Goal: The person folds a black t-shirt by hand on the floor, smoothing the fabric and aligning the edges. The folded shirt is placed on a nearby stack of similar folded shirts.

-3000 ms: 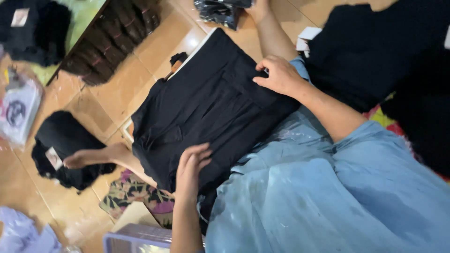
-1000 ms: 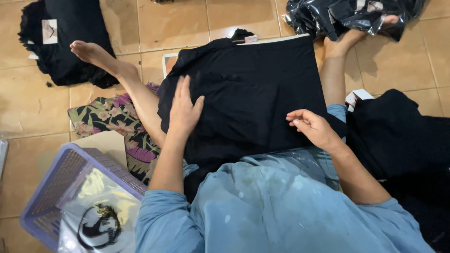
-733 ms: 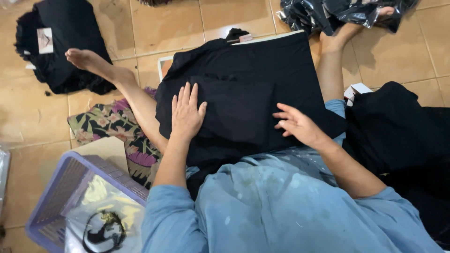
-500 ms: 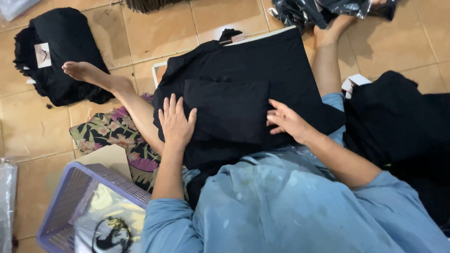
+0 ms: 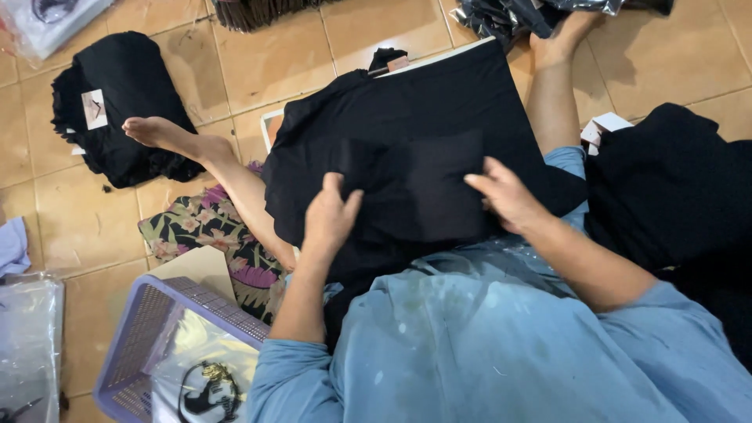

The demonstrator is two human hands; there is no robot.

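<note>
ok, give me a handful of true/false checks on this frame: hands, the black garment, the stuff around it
1. Both hands rest on the black garment spread over the lap. True: left hand, right hand.
2. The purple basket sits at the person's right. False: it is at the left, lower corner.
3. The floor is tiled. True.
4. The right hand holds scissors. False: it holds no tool and lies on the cloth.
5. A black clothing pile lies near the left foot. True.
</note>
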